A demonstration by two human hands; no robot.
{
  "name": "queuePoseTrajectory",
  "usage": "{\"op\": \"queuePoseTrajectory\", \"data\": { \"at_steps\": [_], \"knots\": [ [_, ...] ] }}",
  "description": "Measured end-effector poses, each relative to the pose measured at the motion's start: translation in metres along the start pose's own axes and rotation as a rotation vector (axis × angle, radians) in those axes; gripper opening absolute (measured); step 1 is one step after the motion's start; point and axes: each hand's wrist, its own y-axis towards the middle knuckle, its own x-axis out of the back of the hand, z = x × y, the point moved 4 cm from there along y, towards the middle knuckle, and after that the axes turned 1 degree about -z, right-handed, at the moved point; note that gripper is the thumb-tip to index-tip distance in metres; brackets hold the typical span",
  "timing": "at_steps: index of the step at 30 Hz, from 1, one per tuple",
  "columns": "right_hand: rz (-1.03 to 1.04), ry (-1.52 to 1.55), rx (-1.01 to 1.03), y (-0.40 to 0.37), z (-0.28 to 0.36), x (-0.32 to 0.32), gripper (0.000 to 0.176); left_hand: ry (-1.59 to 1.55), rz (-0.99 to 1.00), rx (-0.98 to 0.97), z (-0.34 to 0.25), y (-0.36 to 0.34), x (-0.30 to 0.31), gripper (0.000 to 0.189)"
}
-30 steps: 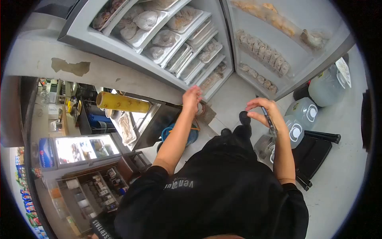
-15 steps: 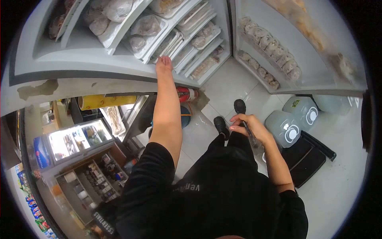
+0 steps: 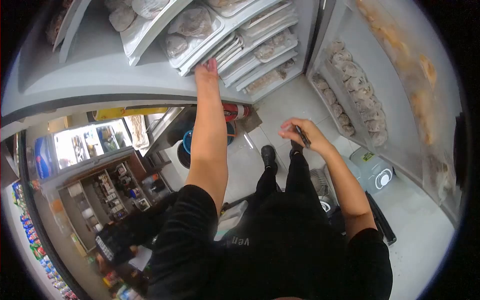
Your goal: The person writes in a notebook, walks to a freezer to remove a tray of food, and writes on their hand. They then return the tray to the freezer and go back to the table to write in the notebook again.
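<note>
My left hand [image 3: 206, 72] reaches into an open upright fridge, its fingers closed at the front edge of a stack of thin white trays [image 3: 227, 49]; the fingertips are partly hidden. Just beside it, a white tray [image 3: 218, 25] carries bagged food [image 3: 194, 24]. On the other side are more trays with wrapped food [image 3: 270, 47]. My right hand [image 3: 307, 134] is raised over the floor with its fingers curled, holding a slim dark pen [image 3: 302, 137] across the palm.
The fridge door [image 3: 400, 95] stands open at right, its racks full of wrapped bundles [image 3: 357, 82]. Large clear water jugs [image 3: 372, 172] stand on the tiled floor. A red cylinder [image 3: 235, 112] and a blue bucket [image 3: 187, 142] are below the fridge. Another person's dark sleeve [image 3: 112, 242] shows at lower left.
The view has shifted, with the door now closer on the right. My right hand has risen slightly, the pen now showing more sharply. My left hand stays at the trays' edge.
</note>
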Motion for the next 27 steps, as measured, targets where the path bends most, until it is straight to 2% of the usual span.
{"op": "queuePoseTrajectory", "data": {
  "at_steps": [1, 2, 5, 7, 9, 10, 12, 15, 16, 20, 23, 25, 27],
  "knots": [
    [-0.01, -0.019, 0.006, 0.014, -0.001, 0.002, 0.031, 0.091, 0.142, -0.067, -0.007, -0.011, -0.009, 0.04],
    [-0.017, 0.085, 0.043, 0.028, -0.002, 0.0, 0.032, 0.184, 0.18, -0.135, -0.009, -0.026, -0.005, 0.044],
    [0.009, 0.299, 0.052, 0.07, 0.006, -0.005, 0.036, 0.218, 0.057, -0.119, 0.002, -0.073, 0.009, 0.043],
    [0.02, 0.399, 0.024, 0.097, 0.017, -0.008, 0.041, 0.143, 0.047, -0.116, 0.018, -0.082, 0.029, 0.034],
    [-0.199, 0.723, -0.174, 0.123, 0.016, -0.012, 0.048, 0.092, 0.043, -0.098, 0.038, -0.091, 0.055, 0.028],
    [-0.193, 0.722, -0.167, 0.138, 0.011, -0.014, 0.048, 0.068, 0.051, -0.075, 0.049, -0.097, 0.069, 0.026],
    [-0.284, 0.953, -0.201, 0.164, -0.005, -0.026, 0.057, 0.044, -0.031, -0.032, 0.063, -0.139, 0.081, 0.018],
    [-0.243, 1.108, -0.102, 0.157, -0.013, -0.034, 0.058, 0.048, 0.025, 0.0, 0.074, -0.17, 0.113, 0.019],
    [-0.24, 1.091, -0.095, 0.145, -0.007, -0.036, 0.057, 0.065, -0.029, 0.029, 0.073, -0.183, 0.116, 0.019],
    [-0.25, 1.093, -0.078, 0.121, -0.024, -0.051, 0.056, 0.048, 0.009, 0.039, 0.078, -0.194, 0.143, 0.019],
    [-0.261, 1.11, -0.084, 0.111, -0.044, -0.057, 0.054, 0.03, 0.016, 0.101, 0.086, -0.197, 0.16, 0.019],
    [-0.264, 1.124, -0.088, 0.103, -0.058, -0.06, 0.053, 0.101, 0.019, 0.225, 0.091, -0.21, 0.165, 0.027],
    [-0.302, 1.201, -0.081, 0.098, -0.07, -0.06, 0.051, 0.113, 0.027, 0.267, 0.098, -0.213, 0.176, 0.028]
  ]
}}
